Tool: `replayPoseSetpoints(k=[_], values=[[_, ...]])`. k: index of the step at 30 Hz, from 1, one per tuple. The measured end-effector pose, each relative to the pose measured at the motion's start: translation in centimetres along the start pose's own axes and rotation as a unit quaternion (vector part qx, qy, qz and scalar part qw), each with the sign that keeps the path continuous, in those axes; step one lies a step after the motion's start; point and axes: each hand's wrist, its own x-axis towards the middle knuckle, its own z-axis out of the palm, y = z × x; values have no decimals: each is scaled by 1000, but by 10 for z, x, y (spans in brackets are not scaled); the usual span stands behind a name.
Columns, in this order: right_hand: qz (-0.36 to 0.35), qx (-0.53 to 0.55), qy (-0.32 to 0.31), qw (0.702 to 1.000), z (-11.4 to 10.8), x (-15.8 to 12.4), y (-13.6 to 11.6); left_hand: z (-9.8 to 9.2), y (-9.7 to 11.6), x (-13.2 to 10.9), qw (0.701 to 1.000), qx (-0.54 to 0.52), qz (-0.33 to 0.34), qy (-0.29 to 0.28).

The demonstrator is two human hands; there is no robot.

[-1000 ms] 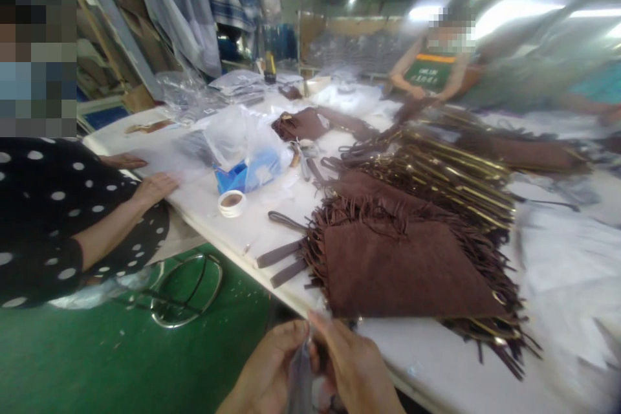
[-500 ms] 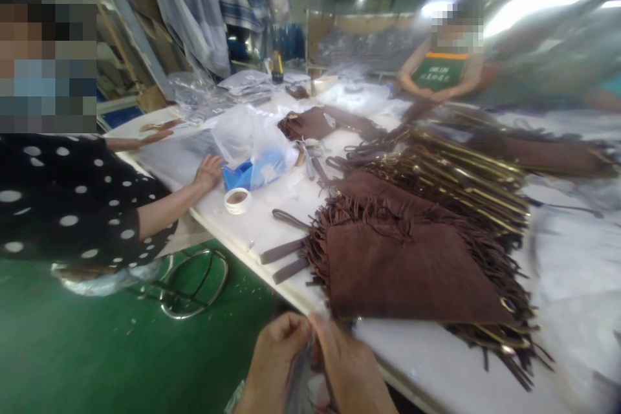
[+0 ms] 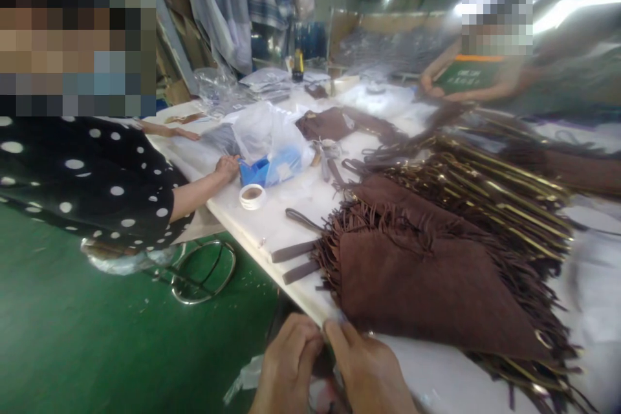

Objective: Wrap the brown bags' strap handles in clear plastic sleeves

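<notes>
My left hand [image 3: 288, 369] and my right hand [image 3: 369, 372] are together at the bottom edge, just below the near edge of the white table [image 3: 272, 233]. Both have their fingers pinched closed on a thin, partly hidden piece between them; a clear plastic scrap [image 3: 245, 380] hangs beside the left hand. Directly beyond my fingertips lies a stack of brown suede fringed bags [image 3: 427, 272] with gold rings at a corner.
A person in a black polka-dot top [image 3: 87, 174] leans on the table at left, one hand by a blue box in clear plastic [image 3: 272, 165]. A tape roll [image 3: 252, 196] and brown straps [image 3: 295, 252] lie near. Another person in a green apron [image 3: 470, 74] stands behind. Green floor at left.
My hands have dropped lower and the thin grey piece between them is now mostly hidden. The view has shifted left, and the polka-dot person's hand has stayed by the blue box.
</notes>
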Motion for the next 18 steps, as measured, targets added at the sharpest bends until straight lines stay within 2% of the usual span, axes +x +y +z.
replayPoseSetpoints(k=[5, 8, 10, 12, 14, 16, 18], values=[[-21, 16, 0, 1000, 3, -8, 3, 2, -8, -4, 999, 14, -1, 38], [-39, 19, 13, 999, 1, -8, 6, 1, -3, -2, 998, 53, -4, 20], [-48, 11, 21, 999, 1, -8, 6, -1, -1, 0, 996, 87, -32, 10], [-44, 3, 24, 999, -1, -7, 5, -1, -3, 5, 991, 92, -97, 12], [-35, -1, 20, 999, -2, -7, 3, -1, -9, 10, 983, 48, -178, 11], [-29, 1, 13, 999, -3, -7, 3, -2, -15, 16, 965, -38, -259, -1], [-33, 7, 10, 999, -2, -8, 3, -3, -19, 21, 931, -147, -334, -25]])
